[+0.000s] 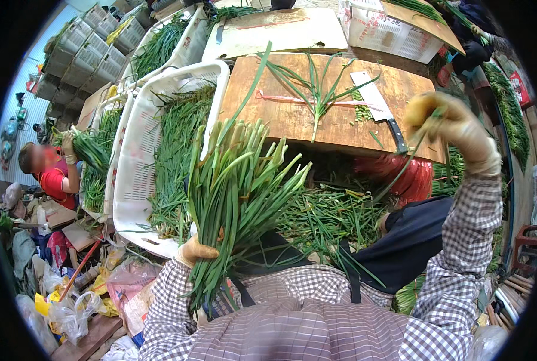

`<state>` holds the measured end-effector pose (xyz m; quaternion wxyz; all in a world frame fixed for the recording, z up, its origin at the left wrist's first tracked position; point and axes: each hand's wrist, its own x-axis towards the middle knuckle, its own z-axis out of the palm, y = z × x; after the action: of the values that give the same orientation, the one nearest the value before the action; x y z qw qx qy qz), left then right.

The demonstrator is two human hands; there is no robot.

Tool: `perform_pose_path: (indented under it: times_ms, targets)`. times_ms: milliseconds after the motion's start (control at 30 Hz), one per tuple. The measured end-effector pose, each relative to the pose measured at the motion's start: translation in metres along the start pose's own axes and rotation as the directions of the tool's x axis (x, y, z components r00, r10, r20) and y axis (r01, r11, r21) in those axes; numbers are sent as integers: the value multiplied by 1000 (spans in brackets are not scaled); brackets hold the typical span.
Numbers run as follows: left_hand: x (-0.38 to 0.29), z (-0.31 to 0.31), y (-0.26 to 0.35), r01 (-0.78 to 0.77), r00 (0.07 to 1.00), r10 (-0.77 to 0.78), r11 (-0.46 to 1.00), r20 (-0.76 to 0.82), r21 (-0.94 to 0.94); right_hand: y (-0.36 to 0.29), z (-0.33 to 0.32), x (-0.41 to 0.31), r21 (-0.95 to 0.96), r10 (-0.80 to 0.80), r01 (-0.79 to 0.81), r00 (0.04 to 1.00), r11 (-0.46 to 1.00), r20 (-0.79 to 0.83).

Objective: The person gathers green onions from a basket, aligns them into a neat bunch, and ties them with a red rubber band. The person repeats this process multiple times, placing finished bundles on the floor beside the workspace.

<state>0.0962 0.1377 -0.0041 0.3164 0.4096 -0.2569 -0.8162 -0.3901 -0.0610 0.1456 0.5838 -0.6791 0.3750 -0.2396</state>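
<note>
My left hand [199,250], in a pale glove, grips a thick bunch of green leafy stalks [237,194] that look like garlic chives, cut ends up. My right hand [451,128], gloved and blurred by motion, is raised at the board's right edge. It holds a long thin green leaf [404,171] that hangs down. On the wooden board [259,108] a small branching plant [316,99] lies across a pink tie strip [286,98]. A cleaver [371,97] rests to its right, its black handle [397,135] towards me. Short cut stalk pieces [362,110] lie beside the blade.
A white plastic crate [133,180] of greens stands at the left. Red strips [404,178] hang under the board; loose leaves [331,216] cover the floor below. A person in red [63,180] handles greens at far left. Another person's gloved hand [480,34] shows at upper right.
</note>
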Motion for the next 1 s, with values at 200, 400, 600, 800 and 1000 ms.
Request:
perform_pose_path:
  times_ms: [200, 400, 600, 800, 1000]
  targets:
    - [13, 8, 11, 21, 999, -30, 970, 33, 241, 56, 118, 63, 190, 207, -218, 975, 957, 77]
    - [8, 14, 6, 78, 996, -80, 996, 43, 31, 45, 72, 48, -245, -154, 64, 918, 967, -366]
    - [20, 11, 2, 6, 998, -11, 995, 60, 95, 28, 7, 13, -946, -712, 283, 696, 157, 90]
    - [39, 38, 9, -119, 992, 122, 986, 14, -114, -5, 91, 4, -112, -213, 204, 974, 973, -80]
    - [60, 60, 0, -164, 984, 178, 953, 31, -253, 24, 187, 56, -651, -511, 432, 856, 625, 78]
